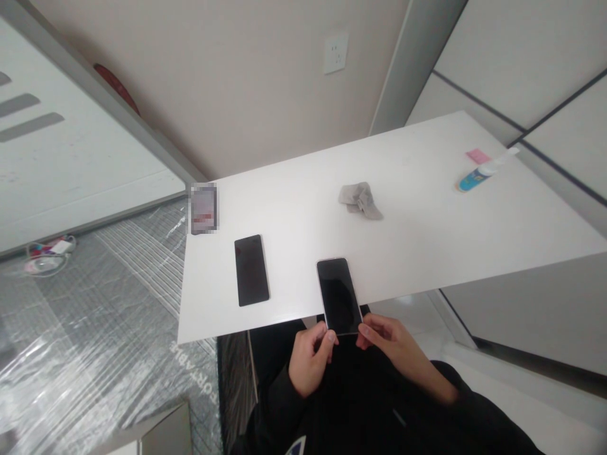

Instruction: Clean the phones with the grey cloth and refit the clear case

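A smartphone (339, 296) with a dark screen juts over the table's front edge, its near end between my two hands. The thumb and curled fingers of my left hand (310, 356) pinch its lower left corner. At the lower right corner, my right hand (389, 341) grips it between thumb and fingers. Left of it, a second dark phone (251, 270) lies flat on the white table (294, 215). Farther back sits a crumpled grey cloth (361, 200).
A blue spray bottle (474, 179) with a white top lies at the table's right, beside a pink slip (478, 156). A blurred-out rectangular object (203, 208) rests on the left back corner. Behind the table rises a wall with a socket (336, 54). Plastic sheeting (142, 303) covers the floor at left.
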Available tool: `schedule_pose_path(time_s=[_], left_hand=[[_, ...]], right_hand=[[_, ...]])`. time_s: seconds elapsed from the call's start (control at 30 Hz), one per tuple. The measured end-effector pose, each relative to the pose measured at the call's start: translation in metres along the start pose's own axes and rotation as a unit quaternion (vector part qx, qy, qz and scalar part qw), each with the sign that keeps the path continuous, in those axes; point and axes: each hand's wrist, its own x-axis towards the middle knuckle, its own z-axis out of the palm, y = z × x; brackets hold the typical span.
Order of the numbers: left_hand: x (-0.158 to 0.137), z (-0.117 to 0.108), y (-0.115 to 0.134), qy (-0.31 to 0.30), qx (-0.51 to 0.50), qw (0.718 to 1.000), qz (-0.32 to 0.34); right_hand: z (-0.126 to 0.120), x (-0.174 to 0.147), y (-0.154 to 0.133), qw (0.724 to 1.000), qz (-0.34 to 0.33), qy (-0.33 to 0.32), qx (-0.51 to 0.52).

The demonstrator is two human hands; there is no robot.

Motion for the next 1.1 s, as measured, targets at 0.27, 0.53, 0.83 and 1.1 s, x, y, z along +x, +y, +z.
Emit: schedule_pose_path(time_s=[0.27,0.53,0.83,1.1], left_hand=[[-0.008,-0.008,0.010,0.029,0.035,0.999,0.009],[-0.013,-0.057,0.035,0.159,0.181,0.969,0.057],[0.005,-0.105,0.018,0.267,0.335,0.881,0.201],[0.035,-0.104,0.003,0.183,0.505,0.801,0.266]], right_hand=[[0.006,-0.004,-0.018,0.999,-0.014,-0.041,-0.030],[0.015,0.029,-0.057,0.980,-0.062,-0.051,-0.180],[0.037,0.074,-0.084,0.881,-0.091,-0.027,-0.463],[0.051,0.083,-0.100,0.822,-0.089,-0.004,-0.562]])
